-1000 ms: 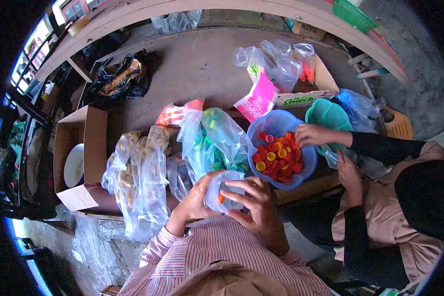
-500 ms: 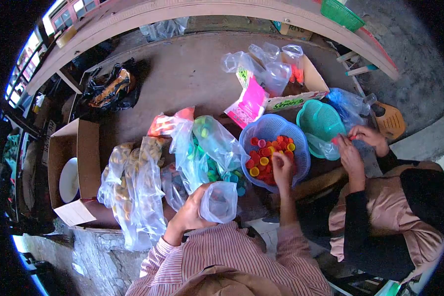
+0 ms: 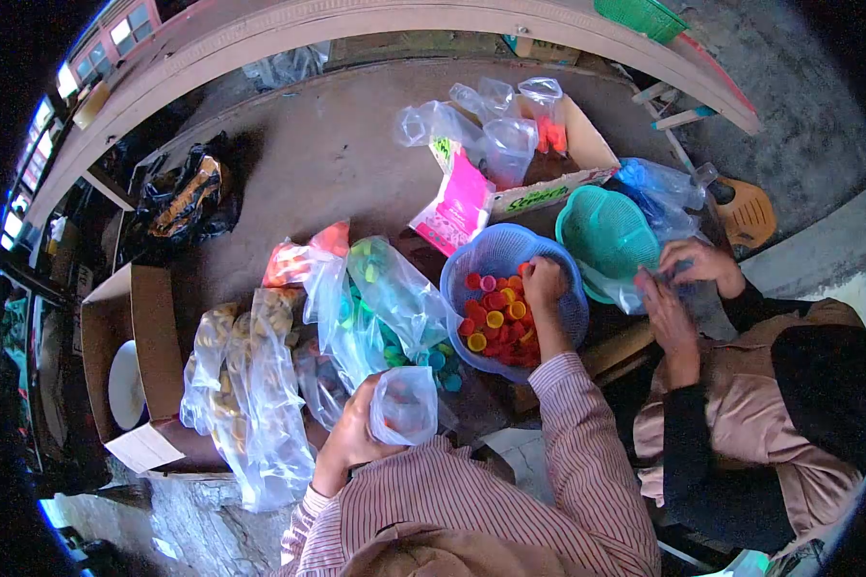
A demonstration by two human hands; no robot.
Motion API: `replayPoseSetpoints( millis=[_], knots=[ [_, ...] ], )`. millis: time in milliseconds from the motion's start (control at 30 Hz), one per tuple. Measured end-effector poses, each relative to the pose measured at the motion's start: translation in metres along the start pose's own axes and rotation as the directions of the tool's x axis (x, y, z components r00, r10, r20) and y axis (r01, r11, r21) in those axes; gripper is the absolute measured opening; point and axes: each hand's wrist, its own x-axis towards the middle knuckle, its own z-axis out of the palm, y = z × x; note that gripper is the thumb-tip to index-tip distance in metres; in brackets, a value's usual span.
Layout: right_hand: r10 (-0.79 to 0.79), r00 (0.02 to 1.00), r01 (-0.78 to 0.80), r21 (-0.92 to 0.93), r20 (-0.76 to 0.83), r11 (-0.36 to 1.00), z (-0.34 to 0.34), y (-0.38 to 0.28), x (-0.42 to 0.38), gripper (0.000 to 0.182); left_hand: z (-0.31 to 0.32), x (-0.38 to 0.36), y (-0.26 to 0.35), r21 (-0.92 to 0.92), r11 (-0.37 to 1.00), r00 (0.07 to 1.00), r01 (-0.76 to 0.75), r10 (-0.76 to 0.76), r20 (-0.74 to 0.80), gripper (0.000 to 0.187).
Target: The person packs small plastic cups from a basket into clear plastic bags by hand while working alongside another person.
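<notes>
My left hand (image 3: 352, 435) is wrapped round a clear plastic bag (image 3: 404, 399), its mouth held wide and facing up. Inside the blue-violet plastic basket (image 3: 460, 269), my right hand (image 3: 546, 281) is closed at the far right side, above the caps. Red, orange, yellow and pink plastic bottle caps (image 3: 500, 322) lie in that basket. An orange-red cap shows right by my right fingertips; what they grip is mostly hidden. Just left of the basket lies a clear bag of green caps (image 3: 380, 269), close to my left hand.
Bags of tan caps (image 3: 250, 375) lie left, beside an open cardboard box (image 3: 154, 327). A cut carton (image 3: 558, 192) with clear bags stands behind the basket. At right, a co-worker's hands (image 3: 678, 308) handle a clear bag by a green basket (image 3: 606, 226). A black bag (image 3: 197, 197) lies far left.
My right hand has moved farther into the basket, toward its far side. The left hand still holds the bag. The whole view has shifted, and the co-worker's hands have moved slightly.
</notes>
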Motion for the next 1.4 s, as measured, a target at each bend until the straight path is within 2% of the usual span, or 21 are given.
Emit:
replayPoseSetpoints(
  millis=[67, 133, 267, 333, 367, 433, 500, 567, 733, 800, 900, 933, 1000, 1067, 1100, 1133, 1167, 1233, 1300, 1367, 1400],
  knots=[
    [-0.038, 0.996, 0.042, 0.053, -0.077, 0.998, 0.001, 0.003, -0.005, 0.016, -0.001, 0.001, 0.004, 0.003, 1.0, 1.0, -0.029, 0.029, 0.0, 0.088],
    [-0.075, 0.894, 0.227, 0.303, -0.442, 0.925, 0.006, 0.009, -0.016, 0.012, -0.001, 0.001, 0.004, 0.005, 0.998, 0.998, -0.063, 0.063, -0.001, 0.089],
    [0.03, 0.906, 0.141, 0.368, -0.422, 0.919, 0.001, 0.008, -0.05, 0.015, 0.002, -0.001, -0.003, -0.025, 0.999, 0.999, -0.027, 0.028, 0.04, 0.088],
    [0.282, 0.959, -0.118, 0.907, -0.001, 0.405, -0.01, 0.0, -0.069, 0.016, 0.001, 0.001, 0.003, -0.046, 0.999, 0.998, -0.012, 0.015, 0.065, 0.087],
    [0.28, 0.96, -0.119, 0.907, 0.002, 0.404, -0.023, -0.009, -0.08, 0.016, 0.002, 0.001, 0.005, -0.045, 0.999, 0.998, -0.009, 0.011, 0.062, 0.087],
    [0.144, 0.987, -0.098, 0.975, 0.07, 0.201, -0.055, -0.031, -0.101, 0.018, 0.002, 0.0, 0.006, -0.005, 1.0, 0.998, -0.028, 0.028, 0.064, 0.086],
    [0.146, 0.988, -0.088, 0.965, 0.052, 0.249, -0.069, -0.039, -0.107, 0.017, 0.002, 0.0, 0.007, -0.03, 0.999, 0.997, -0.016, 0.018, 0.071, 0.085],
    [-0.017, 0.975, 0.15, 0.594, -0.223, 0.791, -0.076, -0.036, -0.108, 0.017, 0.002, -0.001, 0.008, -0.012, 0.999, 0.994, -0.035, 0.036, 0.104, 0.085],
    [0.068, 0.997, -0.033, 0.708, -0.022, 0.705, -0.064, -0.035, -0.118, 0.017, -0.001, -0.007, 0.008, -0.027, 0.999, 0.996, -0.031, 0.033, 0.085, 0.083],
    [0.16, 0.981, -0.16, 0.919, 0.108, 0.361, -0.058, -0.041, -0.12, 0.017, 0.0, -0.007, 0.003, -0.019, 0.998, 0.996, -0.056, 0.057, 0.073, 0.082],
    [0.112, 0.983, -0.17, 0.961, 0.148, 0.22, -0.078, -0.048, -0.126, 0.017, 0.0, -0.008, 0.001, -0.059, 0.997, 0.996, -0.049, 0.053, 0.074, 0.081],
    [0.108, 0.983, -0.17, 0.961, 0.149, 0.22, -0.091, -0.055, -0.13, 0.017, -0.001, -0.007, 0.001, -0.059, 0.997, 0.996, -0.048, 0.052, 0.07, 0.081],
    [0.05, 0.989, 0.125, 0.971, -0.138, 0.205, -0.133, -0.083, -0.147, 0.017, -0.001, -0.008, 0.002, -0.04, 0.996, 0.994, -0.077, 0.08, 0.073, 0.081],
    [-0.181, 0.952, 0.3, 0.855, -0.245, 0.423, -0.178, -0.11, -0.17, 0.012, 0.001, -0.008, 0.002, -0.036, 0.997, 0.994, -0.074, 0.076, 0.075, 0.081],
    [-0.277, 0.924, 0.347, 0.879, -0.262, 0.326, -0.193, -0.126, -0.179, 0.01, 0.002, -0.007, 0.001, -0.032, 0.997, 0.994, -0.076, 0.079, 0.073, 0.081],
    [-0.452, 0.849, 0.446, 0.828, -0.272, 0.339, -0.193, -0.129, -0.184, 0.009, 0.003, -0.008, 0.001, -0.031, 0.996, 0.994, -0.078, 0.08, 0.076, 0.081],
    [-0.595, 0.774, 0.552, 0.691, -0.217, 0.466, -0.2, -0.135, -0.189, 0.009, 0.004, -0.008, 0.001, -0.038, 0.997, 0.994, -0.061, 0.064, 0.088, 0.081],
    [-0.742, 0.666, 0.591, 0.661, -0.076, 0.463, -0.19, -0.136, -0.194, 0.008, 0.005, -0.008, 0.001, -0.044, 0.998, 0.993, -0.046, 0.051, 0.104, 0.081],
    [-0.712, 0.689, 0.563, 0.72, -0.138, 0.405, -0.189, -0.139, -0.195, 0.007, 0.004, -0.007, 0.005, -0.056, 0.983, 0.981, -0.174, 0.178, 0.082, 0.081],
    [-0.677, 0.711, 0.533, 0.775, -0.191, 0.341, -0.183, -0.133, -0.19, 0.007, 0.003, -0.008, 0.005, -0.046, 0.988, 0.984, -0.146, 0.15, 0.1, 0.08],
    [-0.551, 0.81, 0.436, 0.834, -0.2, 0.338, -0.17, -0.122, -0.182, 0.008, 0.003, -0.008, 0.004, -0.077, 0.991, 0.986, -0.113, 0.122, 0.115, 0.08]
  ],
)
